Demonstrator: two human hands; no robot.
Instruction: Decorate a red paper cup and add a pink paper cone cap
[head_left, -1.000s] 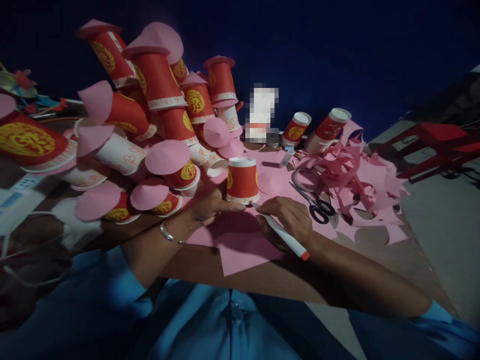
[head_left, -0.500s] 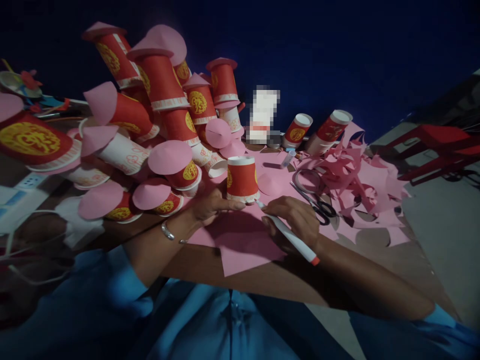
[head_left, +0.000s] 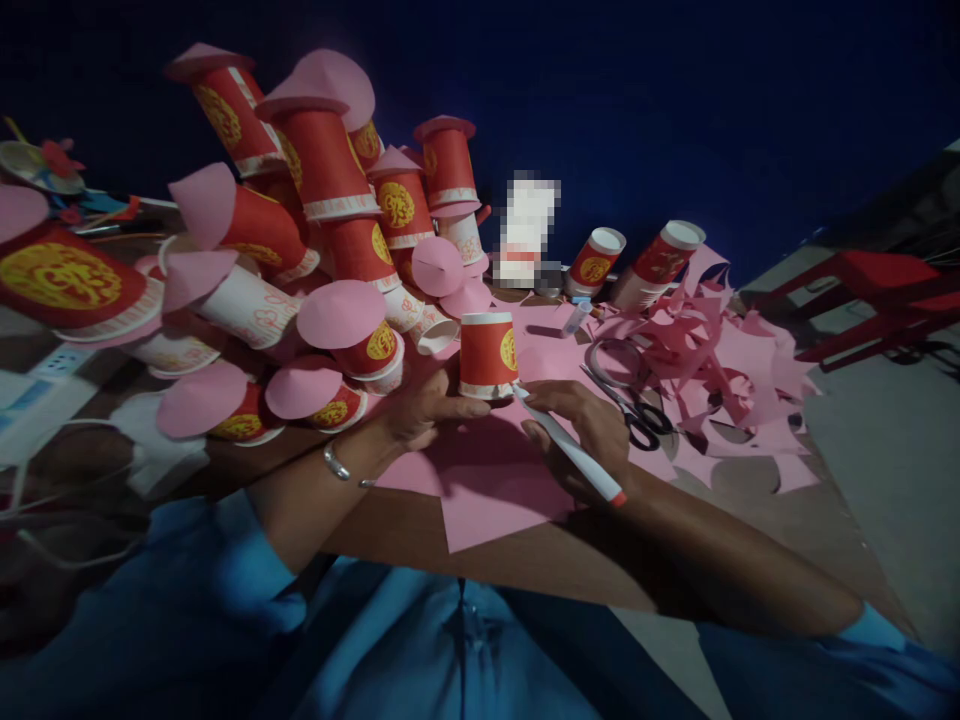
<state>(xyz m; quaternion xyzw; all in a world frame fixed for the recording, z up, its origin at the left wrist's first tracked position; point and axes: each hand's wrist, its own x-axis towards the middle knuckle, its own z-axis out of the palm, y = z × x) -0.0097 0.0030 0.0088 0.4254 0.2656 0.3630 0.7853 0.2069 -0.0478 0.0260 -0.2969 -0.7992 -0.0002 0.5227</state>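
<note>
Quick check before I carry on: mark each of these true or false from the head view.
1. The right hand holds a pen. True.
2. The left hand rests on the scissors. False: it steadies the upside-down red cup; the scissors lie apart, to the right.
3. The cup stands on pink paper. True.
4. The pen tip points away from the cup. False: the tip is at the cup's rim.
5. Pink scraps lie right of the scissors. True.

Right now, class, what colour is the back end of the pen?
Red-orange, on a white pen in the right hand; head view.
</note>
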